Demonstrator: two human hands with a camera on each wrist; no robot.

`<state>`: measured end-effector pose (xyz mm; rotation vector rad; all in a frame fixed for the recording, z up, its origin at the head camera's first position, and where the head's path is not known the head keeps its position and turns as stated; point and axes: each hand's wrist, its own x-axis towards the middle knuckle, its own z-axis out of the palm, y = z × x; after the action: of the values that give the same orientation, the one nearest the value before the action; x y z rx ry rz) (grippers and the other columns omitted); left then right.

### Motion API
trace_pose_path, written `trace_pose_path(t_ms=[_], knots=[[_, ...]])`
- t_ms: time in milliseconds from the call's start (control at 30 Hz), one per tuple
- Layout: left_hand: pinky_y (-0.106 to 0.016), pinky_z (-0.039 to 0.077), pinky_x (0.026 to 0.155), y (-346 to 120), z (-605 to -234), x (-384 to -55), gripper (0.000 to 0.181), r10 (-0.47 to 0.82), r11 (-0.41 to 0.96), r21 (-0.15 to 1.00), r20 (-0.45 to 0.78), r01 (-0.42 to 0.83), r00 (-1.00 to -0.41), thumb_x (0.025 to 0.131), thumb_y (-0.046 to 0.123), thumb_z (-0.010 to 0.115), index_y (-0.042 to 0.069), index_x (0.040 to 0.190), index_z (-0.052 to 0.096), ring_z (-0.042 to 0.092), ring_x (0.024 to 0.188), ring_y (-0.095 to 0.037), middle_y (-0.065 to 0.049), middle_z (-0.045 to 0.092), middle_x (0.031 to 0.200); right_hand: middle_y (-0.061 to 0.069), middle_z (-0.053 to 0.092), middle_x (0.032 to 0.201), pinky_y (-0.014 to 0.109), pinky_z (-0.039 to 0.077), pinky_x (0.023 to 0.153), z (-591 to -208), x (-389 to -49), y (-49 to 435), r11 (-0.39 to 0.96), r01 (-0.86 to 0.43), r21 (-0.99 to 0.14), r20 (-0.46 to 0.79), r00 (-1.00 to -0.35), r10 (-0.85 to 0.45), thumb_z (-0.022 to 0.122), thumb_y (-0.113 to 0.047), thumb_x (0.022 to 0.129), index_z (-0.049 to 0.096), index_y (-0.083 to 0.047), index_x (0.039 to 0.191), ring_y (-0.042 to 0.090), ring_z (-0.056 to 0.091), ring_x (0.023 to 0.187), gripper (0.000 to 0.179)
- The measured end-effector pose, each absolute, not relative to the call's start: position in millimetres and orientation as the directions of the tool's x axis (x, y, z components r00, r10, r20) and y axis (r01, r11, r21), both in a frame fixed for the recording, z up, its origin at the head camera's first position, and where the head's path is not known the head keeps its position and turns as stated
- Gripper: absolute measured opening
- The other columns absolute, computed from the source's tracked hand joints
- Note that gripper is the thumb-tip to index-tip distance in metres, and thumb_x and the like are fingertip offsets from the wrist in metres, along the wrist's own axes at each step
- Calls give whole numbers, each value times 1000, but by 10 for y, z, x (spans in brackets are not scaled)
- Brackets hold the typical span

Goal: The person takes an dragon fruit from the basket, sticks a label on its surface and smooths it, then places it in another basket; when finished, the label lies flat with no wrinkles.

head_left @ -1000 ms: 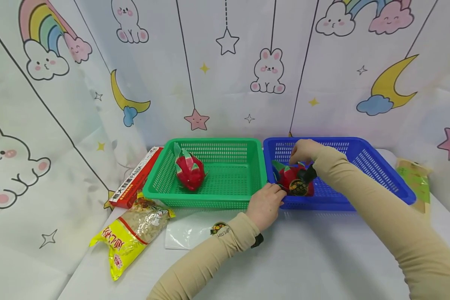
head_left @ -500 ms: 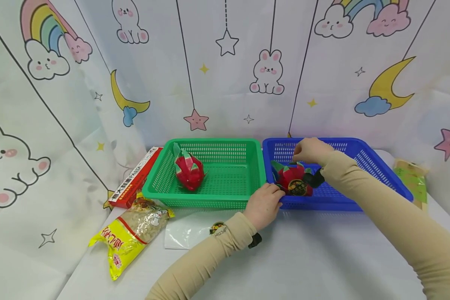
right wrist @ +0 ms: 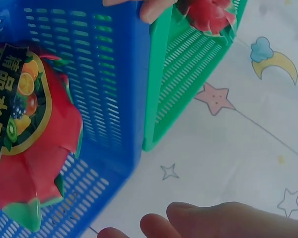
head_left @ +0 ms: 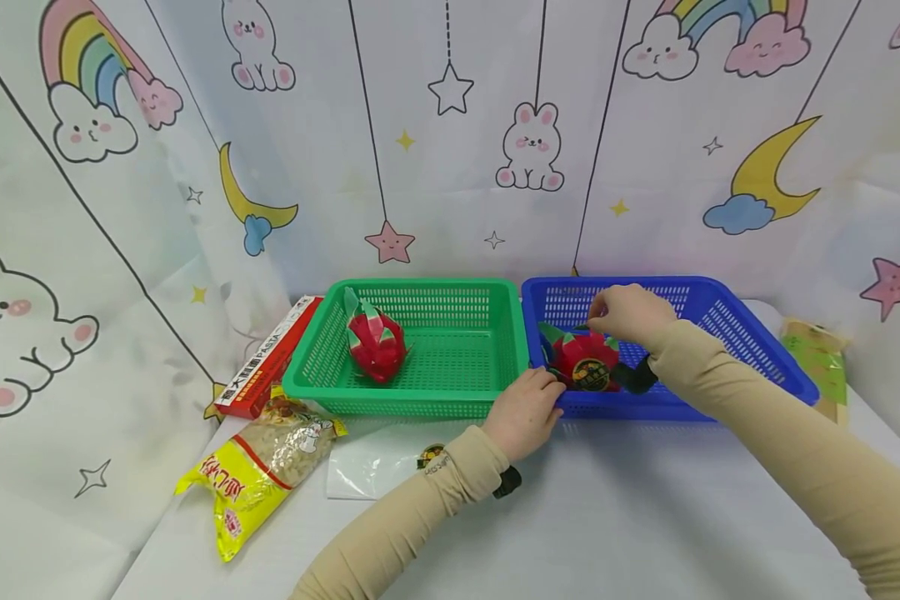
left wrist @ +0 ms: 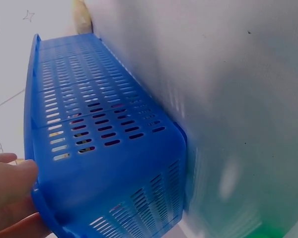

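Note:
In the head view, a red dragon fruit (head_left: 576,352) with green leaf tips sits in the left end of the blue basket (head_left: 645,406). Its round dark label (right wrist: 32,101) shows printed fruits in the right wrist view. My right hand (head_left: 633,312) hovers above and right of this fruit, with loosely bent fingers and nothing held. At the basket's near left corner, my left hand (head_left: 523,414) grips the rim. The left wrist view shows the thumb and fingers (left wrist: 12,186) around that corner. Another dragon fruit (head_left: 377,346) lies at the left inside the green basket (head_left: 405,395).
The baskets stand side by side on a white table. Left of them are a red pasta box (head_left: 270,357) and a yellow bag (head_left: 258,471). A flat white packet (head_left: 367,462) lies in front, partly under the left sleeve. A green-and-tan packet (head_left: 821,367) is behind the blue basket's right side.
My right hand has drawn a little to the right, away from the labelled dragon fruit, uncovering more of it. The left hand keeps its hold on the rim.

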<state>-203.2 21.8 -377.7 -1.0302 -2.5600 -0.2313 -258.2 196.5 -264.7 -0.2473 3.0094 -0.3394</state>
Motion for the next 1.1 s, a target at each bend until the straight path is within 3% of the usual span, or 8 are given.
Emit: trace_pose_path(t_ms=[600, 1100], knots=[[-28, 33, 107, 214, -3770, -1991, 32, 631, 718, 37, 387, 696, -672, 89, 26, 61, 8, 116, 61, 53, 117, -18, -3, 62, 113, 17, 67, 98, 41, 52, 64, -2773, -2227, 1960, 950, -181, -253, 24, -983, -181, 61, -22, 86, 67, -4, 101, 29, 63, 83, 24], [-29, 34, 107, 217, -3799, -1981, 34, 634, 714, 7, 418, 700, -650, 89, 26, 61, 7, 116, 61, 52, 119, -21, -5, 62, 114, 13, 68, 83, 29, 46, 46, -3067, -2020, 1974, 931, -198, -308, 108, -979, -173, 61, -20, 86, 64, -3, 101, 17, 57, 57, 22]])
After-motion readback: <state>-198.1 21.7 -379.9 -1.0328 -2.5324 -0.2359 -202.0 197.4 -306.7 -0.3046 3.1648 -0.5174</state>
